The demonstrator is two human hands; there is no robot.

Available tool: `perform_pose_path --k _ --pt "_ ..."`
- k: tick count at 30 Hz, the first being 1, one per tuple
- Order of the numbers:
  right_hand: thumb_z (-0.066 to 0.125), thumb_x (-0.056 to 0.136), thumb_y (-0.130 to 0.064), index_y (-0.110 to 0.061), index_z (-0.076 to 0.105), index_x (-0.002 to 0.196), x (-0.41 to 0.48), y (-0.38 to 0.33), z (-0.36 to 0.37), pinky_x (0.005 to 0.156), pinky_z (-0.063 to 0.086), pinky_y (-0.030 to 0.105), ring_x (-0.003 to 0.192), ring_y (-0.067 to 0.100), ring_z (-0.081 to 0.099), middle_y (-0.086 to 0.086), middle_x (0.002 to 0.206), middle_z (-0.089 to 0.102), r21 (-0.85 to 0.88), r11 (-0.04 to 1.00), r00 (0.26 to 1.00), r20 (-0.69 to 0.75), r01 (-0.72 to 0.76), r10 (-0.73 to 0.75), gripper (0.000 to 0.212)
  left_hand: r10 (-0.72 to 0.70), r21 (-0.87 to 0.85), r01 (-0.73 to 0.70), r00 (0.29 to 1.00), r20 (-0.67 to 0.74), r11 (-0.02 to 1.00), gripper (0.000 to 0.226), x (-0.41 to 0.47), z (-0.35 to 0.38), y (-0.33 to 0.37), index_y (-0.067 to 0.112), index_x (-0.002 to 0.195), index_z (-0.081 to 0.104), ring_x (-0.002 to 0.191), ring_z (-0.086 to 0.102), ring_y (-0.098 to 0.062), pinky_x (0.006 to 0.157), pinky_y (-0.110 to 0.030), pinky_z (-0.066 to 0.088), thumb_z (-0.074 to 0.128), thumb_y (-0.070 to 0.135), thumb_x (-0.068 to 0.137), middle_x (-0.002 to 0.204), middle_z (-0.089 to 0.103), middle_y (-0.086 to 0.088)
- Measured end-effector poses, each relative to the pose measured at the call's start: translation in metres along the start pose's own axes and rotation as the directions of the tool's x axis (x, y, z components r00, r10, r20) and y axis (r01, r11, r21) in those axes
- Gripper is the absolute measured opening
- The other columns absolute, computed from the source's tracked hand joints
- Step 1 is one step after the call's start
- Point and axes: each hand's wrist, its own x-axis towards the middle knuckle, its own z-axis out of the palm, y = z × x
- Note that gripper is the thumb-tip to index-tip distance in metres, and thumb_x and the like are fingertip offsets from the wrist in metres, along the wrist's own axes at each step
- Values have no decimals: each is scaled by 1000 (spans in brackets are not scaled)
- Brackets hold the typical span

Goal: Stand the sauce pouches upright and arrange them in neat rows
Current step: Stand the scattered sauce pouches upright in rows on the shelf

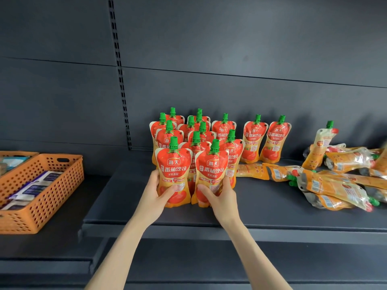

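Observation:
Red and orange sauce pouches with green caps stand on a dark shelf point(272, 208). My left hand point(156, 194) grips the front left pouch point(173, 164), which stands upright. My right hand point(219, 195) grips the front right pouch point(212, 166) beside it, also upright. Behind them several pouches point(196, 130) stand in rough rows. Two more upright pouches point(266, 139) stand apart to the right. A pile of fallen pouches point(335, 181) lies at the right, and one pouch point(323, 141) leans there with its back facing me.
An orange perforated basket point(48, 197) with flat packets sits on the lower left shelf, a second orange basket point(18, 153) behind it. The dark back panel has a slotted upright point(122, 86). Bare shelf surface lies between the standing group and the pile.

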Motion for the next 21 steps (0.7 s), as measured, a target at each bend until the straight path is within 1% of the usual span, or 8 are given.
perform_pose_path --k 5,8,10,13,15,17,19,21 --pt "73 76 -40 -27 44 123 -5 -4 -12 89 53 36 104 9 60 -10 115 63 -68 997 999 -6 43 -44 56 123 184 -92 978 -168 979 68 -15 5 1 33 137 30 123 40 -1 91 -16 36 66 36 79 134 40 13" --pt "69 80 -41 -27 48 118 -7 -9 -28 88 51 36 105 9 57 -10 113 61 -137 988 996 -56 67 -75 46 269 396 -154 929 -254 906 63 -29 9 7 22 137 35 123 27 3 96 -21 30 66 26 83 135 36 7" --pt "66 83 -40 -24 51 118 -8 -12 -44 86 49 30 104 9 56 -11 114 61 -163 983 993 -75 83 -96 41 367 474 -211 891 -266 855 58 -35 14 15 17 134 39 122 26 4 96 -19 30 66 21 83 135 37 3" --pt "63 87 -32 -20 59 113 -9 -19 -68 79 42 15 98 6 57 -11 109 62 -190 974 985 -93 125 -145 29 423 462 -292 882 -210 838 45 -44 26 31 20 126 48 119 34 0 91 -16 34 64 18 84 127 43 8" --pt "62 87 -27 -20 61 109 -9 -19 -89 77 40 10 97 4 57 -12 104 63 -217 967 980 -118 132 -160 23 428 418 -332 890 -157 845 34 -47 43 43 24 119 53 115 44 -4 89 -22 41 60 23 85 121 50 11" --pt "61 88 -23 -19 63 107 -8 -16 -111 77 38 6 93 -1 56 -11 100 64 -252 959 977 -131 134 -171 19 441 374 -378 892 -98 847 24 -48 66 52 24 112 57 111 51 -3 88 -18 44 58 26 88 115 58 12" --pt "60 89 -21 -17 64 105 -7 -10 -135 79 39 9 90 -4 56 -10 96 64 -265 956 976 -139 126 -167 17 432 317 -396 901 -51 862 18 -46 94 57 22 108 59 104 56 -1 85 -13 46 59 21 90 107 62 12" --pt "59 90 -19 -15 65 103 -3 -1 -160 82 45 18 90 1 58 -8 95 66 -270 956 978 -138 114 -156 15 424 290 -400 906 -19 869 16 -42 126 58 21 104 61 98 58 0 81 -11 46 59 16 89 100 64 12"
